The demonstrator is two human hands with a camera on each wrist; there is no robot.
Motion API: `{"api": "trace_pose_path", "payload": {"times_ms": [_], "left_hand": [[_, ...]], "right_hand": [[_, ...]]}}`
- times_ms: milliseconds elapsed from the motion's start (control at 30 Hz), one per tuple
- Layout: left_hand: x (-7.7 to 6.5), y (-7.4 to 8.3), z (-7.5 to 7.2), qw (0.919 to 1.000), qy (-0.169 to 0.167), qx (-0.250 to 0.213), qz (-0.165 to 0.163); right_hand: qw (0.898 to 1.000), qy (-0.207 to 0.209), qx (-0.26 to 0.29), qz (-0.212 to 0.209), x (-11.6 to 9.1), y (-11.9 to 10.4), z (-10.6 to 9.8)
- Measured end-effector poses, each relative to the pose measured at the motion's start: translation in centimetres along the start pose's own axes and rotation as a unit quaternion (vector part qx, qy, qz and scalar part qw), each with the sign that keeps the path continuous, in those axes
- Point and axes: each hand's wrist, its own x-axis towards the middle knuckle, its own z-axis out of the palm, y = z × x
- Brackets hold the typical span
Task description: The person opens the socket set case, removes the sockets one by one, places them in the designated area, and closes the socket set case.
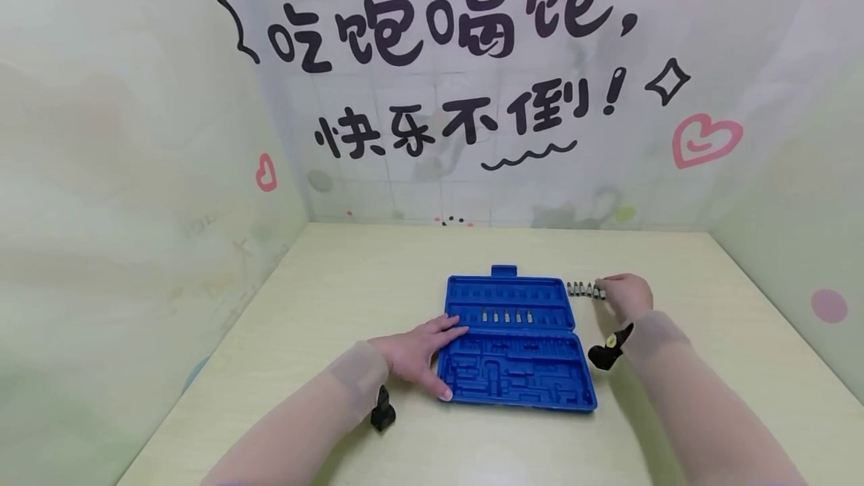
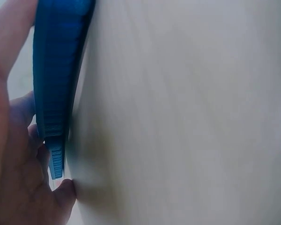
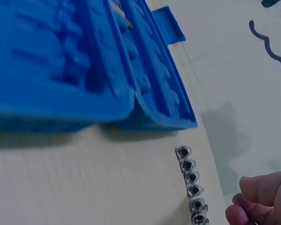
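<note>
The left hand (image 1: 415, 355) lies spread, fingers straight, on the left edge of an open blue plastic case (image 1: 486, 381), lower centre of the head view. Over at right, the right hand (image 1: 628, 297) bends its fingers at the end of a row of small silver metal bits (image 1: 582, 289); pinching one, I can't tell. Five matching silver pieces (image 1: 507, 316) sit in the case's upper half, all above a pale wood-grain table (image 1: 364, 268).
</note>
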Motion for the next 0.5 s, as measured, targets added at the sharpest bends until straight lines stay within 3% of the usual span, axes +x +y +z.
{"api": "trace_pose_path", "payload": {"times_ms": [233, 400, 500], "left_hand": [[0.1, -0.2, 0.1, 1.0000, 0.002, 0.004, 0.004], [0.1, -0.3, 0.1, 1.0000, 0.002, 0.004, 0.007], [0.1, -0.3, 0.2, 1.0000, 0.002, 0.000, 0.008]], "right_hand": [[0.995, -0.055, 0.080, -0.035, -2.1, -1.5, 3.1], [0.991, -0.109, 0.058, -0.051, -3.2, -1.6, 5.1], [0.991, -0.113, 0.028, -0.064, -3.6, -1.2, 6.0]]}}
